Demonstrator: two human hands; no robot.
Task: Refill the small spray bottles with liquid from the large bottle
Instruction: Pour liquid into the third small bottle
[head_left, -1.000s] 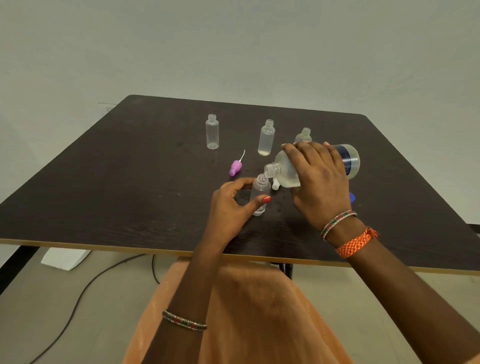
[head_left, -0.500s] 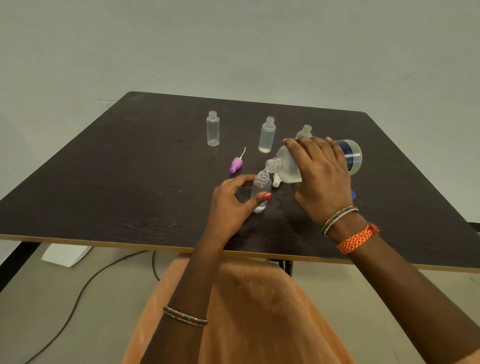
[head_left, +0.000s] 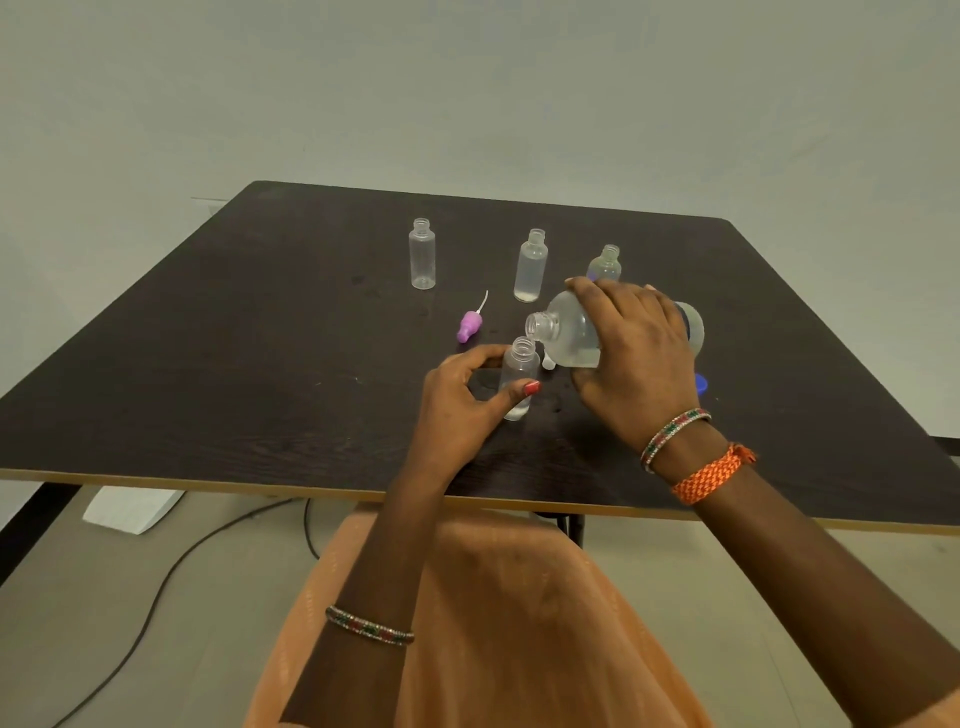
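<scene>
Purple spray cap (head_left: 470, 327); dark table (head_left: 208, 364); orange braided wristband (head_left: 711, 474).

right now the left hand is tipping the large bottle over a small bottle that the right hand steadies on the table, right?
The hands are swapped. The head view shows the right hand tipping the large bottle over a small bottle that the left hand steadies on the table.

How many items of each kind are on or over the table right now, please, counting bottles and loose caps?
Small clear bottles: 4 (one held by the left hand, three standing behind)
Large bottle, tilted in the right hand: 1
Purple spray cap: 1
Blue cap, partly hidden: 1
Small white piece, unclear: 1
Total: 8
</scene>
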